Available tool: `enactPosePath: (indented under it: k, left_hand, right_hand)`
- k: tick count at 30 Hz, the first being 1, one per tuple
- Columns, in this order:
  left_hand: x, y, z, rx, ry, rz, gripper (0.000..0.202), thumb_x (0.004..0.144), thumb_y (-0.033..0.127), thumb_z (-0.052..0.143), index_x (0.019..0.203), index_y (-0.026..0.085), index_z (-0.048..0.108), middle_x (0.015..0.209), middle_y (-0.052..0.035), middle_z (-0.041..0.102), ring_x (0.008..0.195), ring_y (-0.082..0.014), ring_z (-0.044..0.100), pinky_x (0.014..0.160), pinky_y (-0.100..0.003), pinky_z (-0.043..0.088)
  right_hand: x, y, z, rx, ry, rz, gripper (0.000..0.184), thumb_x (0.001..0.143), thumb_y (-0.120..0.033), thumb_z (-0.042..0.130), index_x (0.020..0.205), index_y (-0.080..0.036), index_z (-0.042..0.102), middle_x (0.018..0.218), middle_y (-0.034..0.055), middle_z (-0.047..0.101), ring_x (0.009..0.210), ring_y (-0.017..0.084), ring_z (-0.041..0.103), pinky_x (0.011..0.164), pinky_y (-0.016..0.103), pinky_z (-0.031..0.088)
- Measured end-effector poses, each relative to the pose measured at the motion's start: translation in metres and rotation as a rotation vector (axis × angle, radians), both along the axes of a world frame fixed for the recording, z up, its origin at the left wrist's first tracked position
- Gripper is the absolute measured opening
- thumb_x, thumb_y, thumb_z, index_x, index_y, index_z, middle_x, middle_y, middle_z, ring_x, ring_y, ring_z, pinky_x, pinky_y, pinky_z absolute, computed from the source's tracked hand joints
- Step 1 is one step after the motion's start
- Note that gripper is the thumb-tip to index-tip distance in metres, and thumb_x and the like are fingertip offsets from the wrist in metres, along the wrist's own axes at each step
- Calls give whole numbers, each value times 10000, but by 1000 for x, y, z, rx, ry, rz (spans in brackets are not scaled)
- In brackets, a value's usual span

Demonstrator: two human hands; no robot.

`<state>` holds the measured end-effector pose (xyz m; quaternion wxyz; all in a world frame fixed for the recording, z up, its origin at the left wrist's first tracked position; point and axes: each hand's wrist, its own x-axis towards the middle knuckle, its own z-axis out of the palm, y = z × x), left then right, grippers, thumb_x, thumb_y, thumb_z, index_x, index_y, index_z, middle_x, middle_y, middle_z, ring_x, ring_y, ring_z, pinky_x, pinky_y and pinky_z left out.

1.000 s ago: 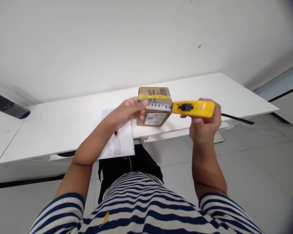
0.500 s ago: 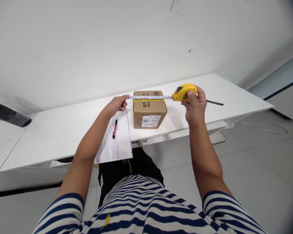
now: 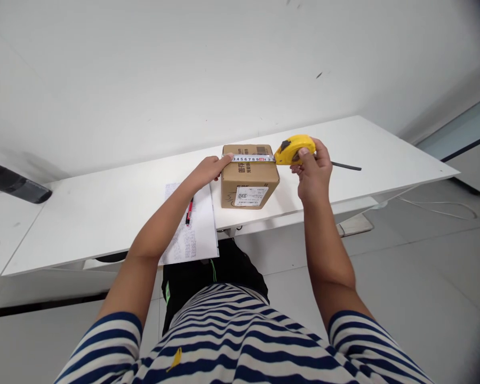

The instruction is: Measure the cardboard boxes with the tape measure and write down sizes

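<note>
A small cardboard box (image 3: 249,181) with a white label on its near face stands on the white table (image 3: 104,213). My right hand (image 3: 312,170) grips a yellow tape measure (image 3: 294,149) at the box's right top edge. Its white blade (image 3: 251,158) lies across the box's top. My left hand (image 3: 210,168) pinches the blade's end at the box's left top edge.
A printed sheet of paper (image 3: 190,232) with a red and black pen (image 3: 189,210) on it lies left of the box, overhanging the table's front edge. A thin black rod (image 3: 346,166) lies right of my right hand. A dark object (image 3: 14,184) sticks in from the far left.
Both hands lowered the stretched tape from in front of the camera onto the box's top. The left hand moved right to the box's left edge, so less blade shows.
</note>
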<state>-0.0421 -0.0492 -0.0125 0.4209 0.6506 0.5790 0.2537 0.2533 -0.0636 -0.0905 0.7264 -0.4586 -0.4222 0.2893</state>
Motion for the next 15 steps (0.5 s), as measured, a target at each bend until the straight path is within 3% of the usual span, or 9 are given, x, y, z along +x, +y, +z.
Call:
enactPosePath:
  k: [5, 10, 15]
  left_hand:
    - [-1, -4, -4, 62, -18, 19, 655, 882, 863, 616, 764, 225, 522, 791, -65, 623, 689, -179, 550, 660, -338, 360]
    - [-2, -2, -5, 81, -118, 3, 573, 917, 753, 675, 739, 229, 527, 718, -56, 582, 651, -177, 518, 625, -332, 346]
    - [-8, -2, -3, 107, -96, -34, 530, 966, 656, 661, 717, 223, 486, 710, -20, 525, 622, -134, 438, 613, -304, 318]
  right_hand:
    - [-4, -4, 2, -9, -24, -12, 717, 740, -766, 777, 1292, -318, 685, 950, 1, 604, 708, 133, 592, 581, 267, 484]
    - [-7, -4, 3, -30, 26, -6, 743, 689, -764, 825, 1257, -310, 678, 958, -3, 610, 700, 124, 585, 598, 266, 490]
    - [-6, 0, 10, 13, 46, -33, 862, 633, -810, 841, 1302, -298, 660, 959, -6, 581, 728, 139, 588, 599, 298, 522]
